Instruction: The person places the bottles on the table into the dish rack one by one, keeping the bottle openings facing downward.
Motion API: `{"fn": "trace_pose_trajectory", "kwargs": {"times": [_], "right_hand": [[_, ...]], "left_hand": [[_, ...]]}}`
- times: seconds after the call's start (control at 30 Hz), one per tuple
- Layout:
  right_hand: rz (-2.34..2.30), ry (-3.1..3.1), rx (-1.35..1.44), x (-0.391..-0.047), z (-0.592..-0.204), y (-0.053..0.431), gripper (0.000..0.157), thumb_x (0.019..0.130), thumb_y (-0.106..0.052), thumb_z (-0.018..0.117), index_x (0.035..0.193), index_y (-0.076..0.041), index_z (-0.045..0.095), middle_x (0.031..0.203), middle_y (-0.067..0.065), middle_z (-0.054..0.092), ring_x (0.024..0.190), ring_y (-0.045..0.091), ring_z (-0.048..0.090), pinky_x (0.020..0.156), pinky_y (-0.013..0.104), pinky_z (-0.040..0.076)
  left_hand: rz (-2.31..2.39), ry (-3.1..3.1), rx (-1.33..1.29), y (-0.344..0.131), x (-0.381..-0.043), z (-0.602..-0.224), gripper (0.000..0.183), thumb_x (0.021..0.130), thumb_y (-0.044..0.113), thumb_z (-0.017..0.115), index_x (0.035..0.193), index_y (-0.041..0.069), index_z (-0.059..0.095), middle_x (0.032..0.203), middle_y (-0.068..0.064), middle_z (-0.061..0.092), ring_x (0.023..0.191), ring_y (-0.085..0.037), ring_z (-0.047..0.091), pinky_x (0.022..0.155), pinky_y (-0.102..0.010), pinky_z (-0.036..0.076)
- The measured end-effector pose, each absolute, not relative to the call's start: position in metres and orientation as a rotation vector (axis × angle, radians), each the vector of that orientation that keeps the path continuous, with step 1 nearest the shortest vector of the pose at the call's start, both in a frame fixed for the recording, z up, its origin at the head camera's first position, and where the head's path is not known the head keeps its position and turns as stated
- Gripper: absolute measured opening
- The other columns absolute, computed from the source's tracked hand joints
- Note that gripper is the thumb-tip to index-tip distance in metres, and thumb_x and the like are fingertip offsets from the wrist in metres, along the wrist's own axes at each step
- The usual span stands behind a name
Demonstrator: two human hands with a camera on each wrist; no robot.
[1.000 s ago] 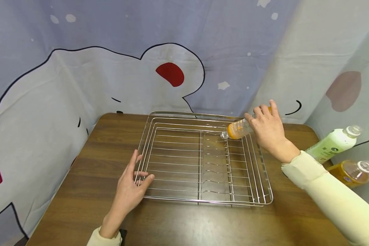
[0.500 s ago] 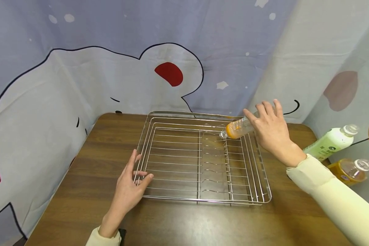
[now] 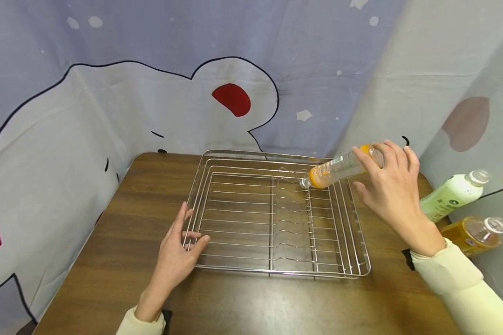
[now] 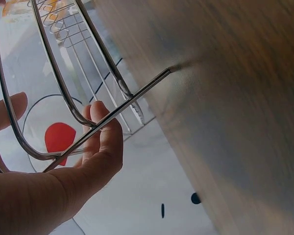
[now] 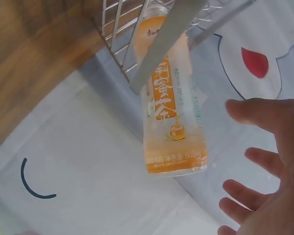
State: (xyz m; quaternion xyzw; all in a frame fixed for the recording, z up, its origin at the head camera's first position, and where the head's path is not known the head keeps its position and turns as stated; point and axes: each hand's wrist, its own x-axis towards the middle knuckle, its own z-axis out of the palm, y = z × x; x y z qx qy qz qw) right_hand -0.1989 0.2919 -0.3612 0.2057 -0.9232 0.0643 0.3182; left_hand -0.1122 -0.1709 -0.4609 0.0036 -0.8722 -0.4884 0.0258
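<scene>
In the head view, a wire rack (image 3: 240, 223) with raised sides stands on the wooden table. My left hand (image 3: 177, 253) holds its left side; in the left wrist view, fingers (image 4: 108, 142) curl round the wires. A plastic tea bottle (image 3: 339, 168) with an orange and clear label leans tilted over the rack's back right rim, its neck pointing down inside. Beside the bottle's base is my right hand (image 3: 396, 193), its fingers spread. The right wrist view has a gap between the tea bottle (image 5: 171, 112) and the right hand (image 5: 269, 166).
At the right stand a green and white bottle (image 3: 452, 195) and an amber bottle (image 3: 475, 235). A printed cloth (image 3: 172, 107) hangs behind and at the sides of the table (image 3: 130, 218).
My right hand has let go of the tea bottle and moved right, away from it. The bottle stays leaning on the rack. My left hand keeps its place.
</scene>
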Motion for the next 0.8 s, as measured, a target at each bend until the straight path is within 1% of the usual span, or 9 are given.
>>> {"fn": "trace_pose_trajectory", "kwargs": {"times": [0.17, 0.3, 0.4, 0.5, 0.57, 0.67, 0.8], "right_hand": [[0.368, -2.32, 0.494, -0.185, -0.366, 0.295, 0.078, 0.074, -0.003, 0.092, 0.147, -0.012, 0.065, 0.144, 0.035, 0.055, 0.138, 0.06, 0.046, 0.122, 0.075, 0.022], [0.487, -2.252, 0.412, -0.175, -0.372, 0.298, 0.069, 0.081, -0.013, 0.086, 0.147, -0.011, 0.068, 0.142, 0.033, 0.058, 0.131, 0.058, 0.05, 0.12, 0.071, 0.024], [0.551, -2.208, 0.35, -0.168, -0.38, 0.302, 0.062, 0.086, -0.024, 0.08, 0.145, -0.007, 0.071, 0.139, 0.033, 0.061, 0.126, 0.057, 0.052, 0.117, 0.066, 0.027], [0.602, -2.169, 0.303, -0.162, -0.389, 0.305, 0.059, 0.088, -0.03, 0.075, 0.141, -0.004, 0.073, 0.135, 0.033, 0.064, 0.124, 0.057, 0.055, 0.114, 0.06, 0.029], [0.63, -2.149, 0.278, -0.158, -0.394, 0.307, 0.058, 0.089, -0.033, 0.074, 0.139, -0.002, 0.074, 0.134, 0.034, 0.065, 0.123, 0.057, 0.056, 0.112, 0.058, 0.031], [0.679, -2.125, 0.229, -0.153, -0.399, 0.31, 0.056, 0.089, -0.03, 0.076, 0.137, -0.001, 0.075, 0.132, 0.034, 0.065, 0.124, 0.055, 0.057, 0.111, 0.057, 0.032], [0.738, -2.105, 0.152, -0.148, -0.403, 0.311, 0.053, 0.087, -0.018, 0.082, 0.136, 0.0, 0.076, 0.13, 0.033, 0.066, 0.125, 0.054, 0.057, 0.11, 0.056, 0.032]], "left_hand": [[-1.508, -2.693, -0.001, -0.169, -0.114, -0.462, 0.104, 0.101, 0.014, 0.083, 0.18, 0.015, 0.016, 0.175, -0.015, 0.042, 0.113, -0.031, 0.075, 0.077, -0.023, 0.06], [-1.506, -2.681, -0.012, -0.168, -0.115, -0.463, 0.104, 0.1, 0.013, 0.083, 0.18, 0.015, 0.017, 0.174, -0.016, 0.043, 0.112, -0.031, 0.076, 0.077, -0.023, 0.06], [-1.509, -2.674, -0.013, -0.167, -0.115, -0.463, 0.104, 0.1, 0.013, 0.084, 0.18, 0.015, 0.017, 0.174, -0.016, 0.043, 0.112, -0.031, 0.076, 0.077, -0.023, 0.06], [-1.514, -2.671, -0.011, -0.167, -0.115, -0.462, 0.105, 0.1, 0.012, 0.084, 0.18, 0.016, 0.017, 0.175, -0.015, 0.043, 0.113, -0.032, 0.076, 0.078, -0.023, 0.06], [-1.515, -2.669, -0.011, -0.167, -0.115, -0.462, 0.105, 0.1, 0.011, 0.084, 0.18, 0.016, 0.017, 0.175, -0.015, 0.043, 0.113, -0.032, 0.076, 0.078, -0.023, 0.06], [-1.517, -2.672, -0.01, -0.168, -0.114, -0.462, 0.105, 0.1, 0.011, 0.083, 0.18, 0.017, 0.016, 0.175, -0.015, 0.042, 0.113, -0.032, 0.076, 0.078, -0.023, 0.06], [-1.515, -2.674, -0.005, -0.17, -0.113, -0.462, 0.105, 0.101, 0.013, 0.083, 0.18, 0.017, 0.015, 0.175, -0.015, 0.042, 0.114, -0.031, 0.076, 0.078, -0.023, 0.06]]}}
